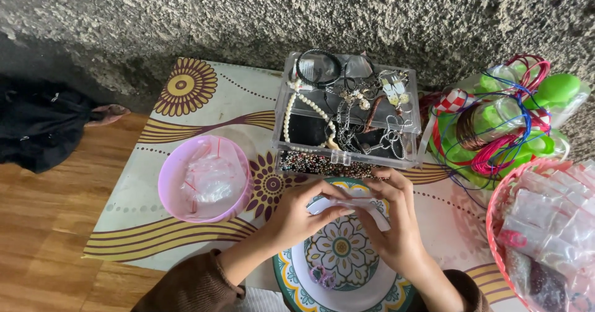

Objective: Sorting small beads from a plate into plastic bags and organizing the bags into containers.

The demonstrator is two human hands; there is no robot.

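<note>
My left hand (302, 216) and my right hand (392, 222) meet over a patterned plate (297, 281), and together they pinch a small clear plastic bag (341, 205) between the fingertips. A small pink and purple ring-shaped piece (323, 276) lies on the plate below the hands. Just beyond the hands stands a clear plastic drawer box (347, 110) with a pearl necklace (304, 104), chains and black bangles on top, and beads in its lower drawer (322, 163).
A pink bowl (170, 185) with small clear bags sits to the left on the patterned mat (186, 110). A pink basket (496, 225) of filled bags is at the right edge. Green containers and coloured wire coils (502, 126) lie behind it. A rough wall runs along the back.
</note>
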